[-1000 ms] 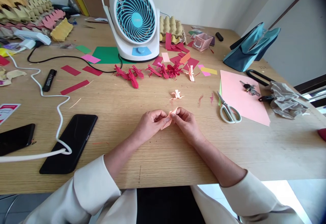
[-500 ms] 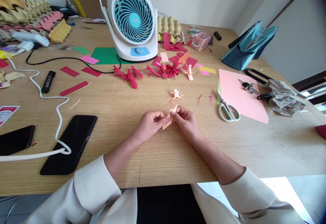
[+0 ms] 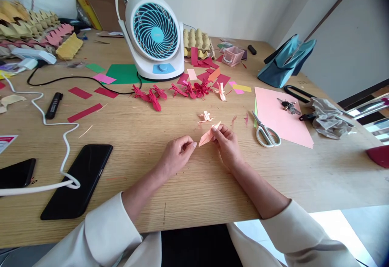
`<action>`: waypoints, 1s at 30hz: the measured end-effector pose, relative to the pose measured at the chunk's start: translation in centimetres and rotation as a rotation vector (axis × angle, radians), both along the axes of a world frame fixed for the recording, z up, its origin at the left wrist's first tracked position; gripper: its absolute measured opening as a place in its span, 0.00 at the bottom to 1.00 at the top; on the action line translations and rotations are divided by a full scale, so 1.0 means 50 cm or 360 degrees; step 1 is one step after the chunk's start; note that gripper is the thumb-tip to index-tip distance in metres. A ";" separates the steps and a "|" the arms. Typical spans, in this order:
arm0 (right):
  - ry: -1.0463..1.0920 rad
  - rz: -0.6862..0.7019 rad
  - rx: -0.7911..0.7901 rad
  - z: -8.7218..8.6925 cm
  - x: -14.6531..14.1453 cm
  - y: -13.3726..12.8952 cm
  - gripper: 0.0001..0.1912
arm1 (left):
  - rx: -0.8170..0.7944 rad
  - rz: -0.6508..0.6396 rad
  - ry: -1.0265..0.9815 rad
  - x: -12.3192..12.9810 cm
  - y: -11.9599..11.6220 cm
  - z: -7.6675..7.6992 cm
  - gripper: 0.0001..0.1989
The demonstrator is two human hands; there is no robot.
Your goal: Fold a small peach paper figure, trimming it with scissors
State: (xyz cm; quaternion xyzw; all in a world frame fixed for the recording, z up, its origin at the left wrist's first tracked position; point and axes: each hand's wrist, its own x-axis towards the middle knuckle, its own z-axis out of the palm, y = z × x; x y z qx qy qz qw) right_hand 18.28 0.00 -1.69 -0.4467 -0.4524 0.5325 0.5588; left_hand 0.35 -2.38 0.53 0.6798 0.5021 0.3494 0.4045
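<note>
A folded piece of light pink paper, narrow and pointed at both ends, is pinched between the thumb and fingers of my right hand. My left hand is just left of the paper's lower tip, apart from it, with its fingers curled and the thumb against them; nothing shows in them. Beyond the hands lies a small pale pink folded paper figure. A second pale pink figure stands farther back, beside a row of crimson folded paper figures.
White-handled scissors lie right of my hands, by pink paper sheets with keys on them. A white fan stands at the back. On the left are a black phone, a white cable and a marker.
My left hand has let go of the folded paper and drawn back a little to the left. My right hand keeps hold of it, now slightly farther right. The camera view has shifted slightly.
</note>
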 end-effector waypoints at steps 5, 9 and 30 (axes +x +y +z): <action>-0.0022 0.0137 -0.0025 -0.001 -0.020 -0.015 0.18 | -0.0108 0.0021 -0.0252 0.003 0.003 -0.005 0.10; -0.0028 0.0274 0.0013 0.007 -0.036 -0.026 0.18 | -0.0193 -0.0029 -0.0523 0.007 0.005 -0.017 0.10; 0.0132 0.0214 -0.0105 0.004 -0.041 -0.031 0.15 | -0.0291 0.0160 -0.0497 -0.003 0.005 -0.024 0.09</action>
